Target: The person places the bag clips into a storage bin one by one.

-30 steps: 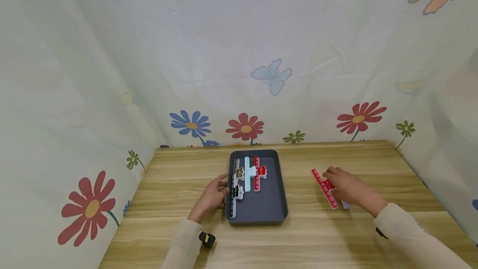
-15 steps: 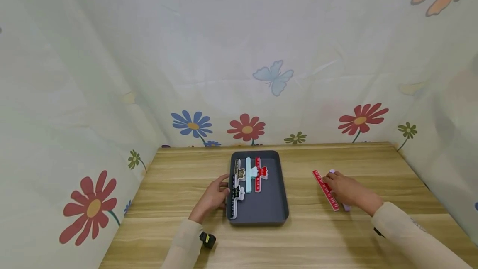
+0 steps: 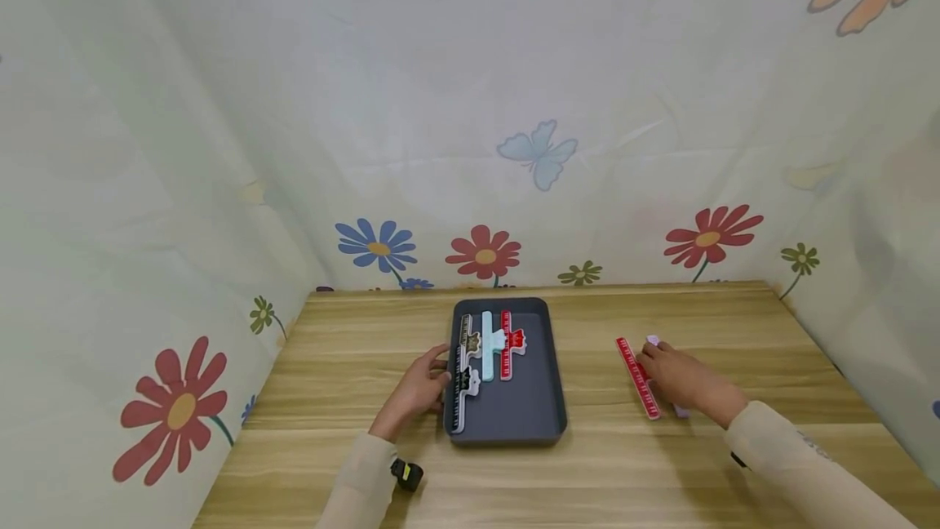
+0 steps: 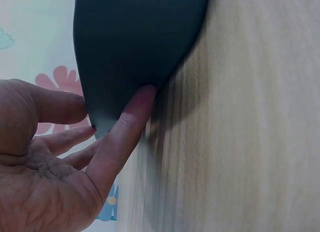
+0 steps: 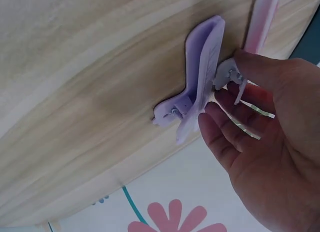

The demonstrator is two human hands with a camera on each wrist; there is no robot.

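The worktop (image 3: 624, 472) is carrying everything, and the tray (image 3: 514, 423) is staying put just right of the left hand (image 3: 417, 386). The change is happening at the right hand (image 3: 683, 378): the red clip (image 3: 637, 378) is turning, its near end swinging leftward and widening the gap from the lilac clip (image 5: 209, 61). That is probably separating the pair, with the red clip's handling only beginning; whether it is leaving the worktop I cannot tell.

The left hand is keeping its fingers fairly straight, fingertips touching the tray's outer wall. The right hand is reaching in from the right, thumb and fingers pinching the red clip's handle. The lilac clip is lying partly behind that hand, close by its fingertips; contact is not showing clearly.
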